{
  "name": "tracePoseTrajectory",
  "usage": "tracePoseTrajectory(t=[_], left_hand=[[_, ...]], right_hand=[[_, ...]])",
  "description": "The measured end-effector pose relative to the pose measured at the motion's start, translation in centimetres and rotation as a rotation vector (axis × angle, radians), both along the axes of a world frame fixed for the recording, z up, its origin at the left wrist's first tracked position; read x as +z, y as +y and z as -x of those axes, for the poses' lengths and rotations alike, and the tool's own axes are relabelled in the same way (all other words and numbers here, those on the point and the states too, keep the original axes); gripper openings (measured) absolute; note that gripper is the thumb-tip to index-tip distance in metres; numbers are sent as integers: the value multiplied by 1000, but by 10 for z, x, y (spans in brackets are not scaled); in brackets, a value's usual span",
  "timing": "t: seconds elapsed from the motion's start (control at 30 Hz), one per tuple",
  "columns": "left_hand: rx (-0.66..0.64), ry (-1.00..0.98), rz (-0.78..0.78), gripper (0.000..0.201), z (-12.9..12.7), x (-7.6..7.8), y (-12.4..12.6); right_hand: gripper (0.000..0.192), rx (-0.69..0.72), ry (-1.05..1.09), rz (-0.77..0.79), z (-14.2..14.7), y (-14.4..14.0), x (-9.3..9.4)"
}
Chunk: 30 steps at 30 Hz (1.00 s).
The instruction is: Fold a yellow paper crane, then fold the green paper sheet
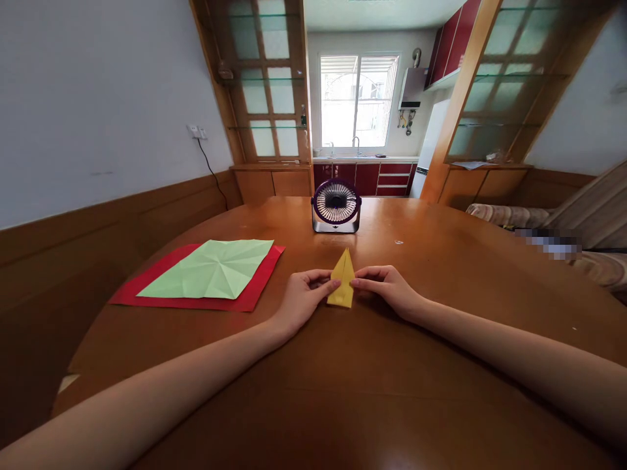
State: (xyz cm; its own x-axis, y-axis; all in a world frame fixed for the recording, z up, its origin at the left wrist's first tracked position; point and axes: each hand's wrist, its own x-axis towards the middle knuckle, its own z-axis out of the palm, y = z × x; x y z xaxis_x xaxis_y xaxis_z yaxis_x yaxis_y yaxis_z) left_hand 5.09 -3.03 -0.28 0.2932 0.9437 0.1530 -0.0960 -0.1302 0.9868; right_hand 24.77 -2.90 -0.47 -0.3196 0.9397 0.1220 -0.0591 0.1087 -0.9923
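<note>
A small piece of folded yellow paper (pixel 345 295) is held between my two hands, just above or on the wooden table (pixel 313 385); I cannot tell which. Its narrow tip points away from me, and a crease or slit runs down from that tip. My left hand (pixel 306 294) pinches the left edge, thumb on top of the paper. On the other side, my right hand (pixel 389 287) grips the right edge between thumb and fingers. Some fingertips are hidden behind the paper.
To the left, a creased light green sheet (pixel 206 271) lies on a larger red sheet (pixel 249 300). A small purple fan (pixel 336 202) stands beyond my hands. A striped sofa (pixel 588 209) is at the right. Cabinets and a kitchen window (pixel 360 98) are behind.
</note>
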Motion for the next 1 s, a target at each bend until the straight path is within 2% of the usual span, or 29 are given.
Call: tracePoseTrajectory(t=[0.23, 0.47, 0.77, 1.0], left_hand=[[82, -8, 55, 33, -2, 1, -1], [110, 8, 50, 31, -2, 2, -2], [69, 4, 61, 36, -2, 1, -1], [-74, 28, 23, 56, 1, -1, 3]], right_hand=[[31, -18, -63, -36, -1, 0, -1], [33, -15, -78, -56, -1, 1, -2], [30, -38, -92, -63, -1, 1, -4], [28, -72, -44, -66, -2, 3, -4]])
